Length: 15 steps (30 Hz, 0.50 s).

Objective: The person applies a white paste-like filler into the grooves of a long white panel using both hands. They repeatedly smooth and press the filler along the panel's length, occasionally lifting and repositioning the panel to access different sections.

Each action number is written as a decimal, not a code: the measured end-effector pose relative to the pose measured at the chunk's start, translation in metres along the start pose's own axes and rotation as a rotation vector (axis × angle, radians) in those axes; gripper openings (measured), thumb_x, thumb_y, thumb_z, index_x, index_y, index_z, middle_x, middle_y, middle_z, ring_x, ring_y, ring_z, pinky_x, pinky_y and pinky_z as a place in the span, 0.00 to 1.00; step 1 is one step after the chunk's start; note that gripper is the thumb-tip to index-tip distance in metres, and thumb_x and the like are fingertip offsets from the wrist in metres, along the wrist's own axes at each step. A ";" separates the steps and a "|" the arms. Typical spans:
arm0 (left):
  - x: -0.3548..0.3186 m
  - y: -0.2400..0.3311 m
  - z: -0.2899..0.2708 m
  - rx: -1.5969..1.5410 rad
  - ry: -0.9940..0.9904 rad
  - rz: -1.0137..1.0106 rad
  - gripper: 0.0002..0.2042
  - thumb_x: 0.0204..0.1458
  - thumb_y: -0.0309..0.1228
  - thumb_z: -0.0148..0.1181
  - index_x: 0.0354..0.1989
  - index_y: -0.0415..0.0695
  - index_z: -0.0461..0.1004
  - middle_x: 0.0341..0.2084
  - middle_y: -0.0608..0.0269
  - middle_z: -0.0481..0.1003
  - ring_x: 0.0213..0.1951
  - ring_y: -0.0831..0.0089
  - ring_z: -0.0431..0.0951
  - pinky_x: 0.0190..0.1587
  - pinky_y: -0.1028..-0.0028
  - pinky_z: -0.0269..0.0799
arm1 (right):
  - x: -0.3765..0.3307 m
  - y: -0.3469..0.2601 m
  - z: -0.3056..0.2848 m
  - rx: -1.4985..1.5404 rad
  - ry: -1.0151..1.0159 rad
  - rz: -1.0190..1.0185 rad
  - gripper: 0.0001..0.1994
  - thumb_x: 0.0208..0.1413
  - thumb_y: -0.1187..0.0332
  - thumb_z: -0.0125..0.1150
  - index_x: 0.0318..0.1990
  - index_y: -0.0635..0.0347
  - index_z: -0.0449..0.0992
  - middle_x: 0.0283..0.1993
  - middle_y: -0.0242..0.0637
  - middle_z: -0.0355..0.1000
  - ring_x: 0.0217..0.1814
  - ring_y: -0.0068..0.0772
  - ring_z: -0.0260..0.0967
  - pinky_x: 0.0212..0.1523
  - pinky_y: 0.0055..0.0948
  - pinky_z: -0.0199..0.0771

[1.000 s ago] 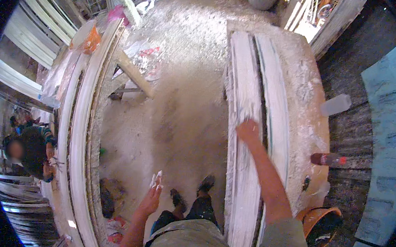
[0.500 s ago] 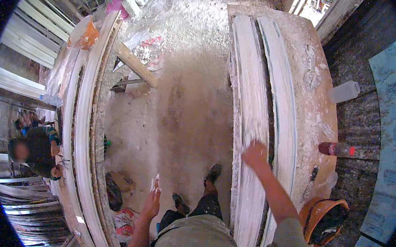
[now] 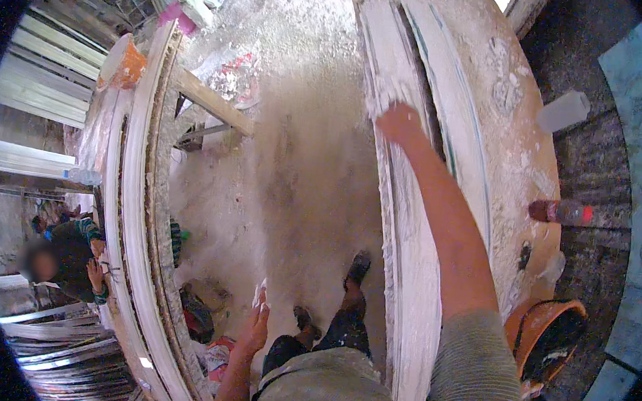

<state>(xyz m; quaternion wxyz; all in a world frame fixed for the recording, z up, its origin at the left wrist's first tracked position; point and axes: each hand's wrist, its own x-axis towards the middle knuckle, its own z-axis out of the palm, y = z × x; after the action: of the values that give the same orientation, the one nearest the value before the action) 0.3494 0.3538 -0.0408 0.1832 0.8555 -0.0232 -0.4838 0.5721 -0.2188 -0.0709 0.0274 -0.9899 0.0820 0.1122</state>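
Note:
My right hand (image 3: 400, 123) reaches far forward over the bench. Its fingers are curled down against a long white plaster-like strip (image 3: 414, 315), and whatever they may hold is hidden. Beside this strip, to the right across a dark gap, runs a second white strip (image 3: 443, 66) with a bluish edge. My left hand (image 3: 254, 332) hangs low over the floor, away from the bench. Its fingers point forward, stretched out, and their tips are coated white.
A plaster-spotted board (image 3: 521, 142) carries both strips. Along its right side are a whitish plastic container (image 3: 564, 111), a dark red bottle (image 3: 560, 212) and an orange bucket (image 3: 535, 326). On the left, another bench holds long white strips (image 3: 133, 207); a person (image 3: 76, 255) is beyond it.
My right hand has slid forward along the left-hand strip, toward its far end, with the arm stretching out. My left hand stays low. The view has shifted slightly.

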 end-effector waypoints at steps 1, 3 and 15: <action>0.000 -0.004 0.002 0.004 -0.009 -0.004 0.28 0.69 0.44 0.26 0.74 0.45 0.36 0.72 0.45 0.40 0.71 0.49 0.41 0.70 0.58 0.40 | 0.012 0.006 -0.008 0.003 -0.023 -0.030 0.13 0.54 0.66 0.53 0.39 0.62 0.81 0.54 0.54 0.72 0.59 0.55 0.68 0.56 0.53 0.70; 0.000 -0.011 0.006 0.022 -0.030 -0.008 0.29 0.69 0.44 0.26 0.74 0.45 0.36 0.73 0.46 0.39 0.72 0.50 0.40 0.71 0.58 0.38 | 0.014 0.007 -0.013 -0.001 -0.024 -0.033 0.14 0.53 0.64 0.53 0.36 0.63 0.81 0.50 0.53 0.74 0.54 0.54 0.71 0.52 0.51 0.73; 0.019 -0.063 -0.004 0.141 -0.055 0.259 0.31 0.68 0.48 0.27 0.74 0.44 0.36 0.72 0.45 0.40 0.72 0.50 0.41 0.71 0.60 0.39 | -0.286 -0.076 0.071 0.045 -0.129 0.046 0.20 0.47 0.60 0.58 0.39 0.72 0.76 0.40 0.56 0.75 0.43 0.52 0.74 0.47 0.47 0.74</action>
<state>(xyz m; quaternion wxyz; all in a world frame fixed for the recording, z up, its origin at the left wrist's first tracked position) 0.3538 0.4097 -0.0755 0.1828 0.8424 -0.1723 -0.4767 0.2950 -0.0938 -0.0725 0.0524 -0.9775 0.1056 0.1747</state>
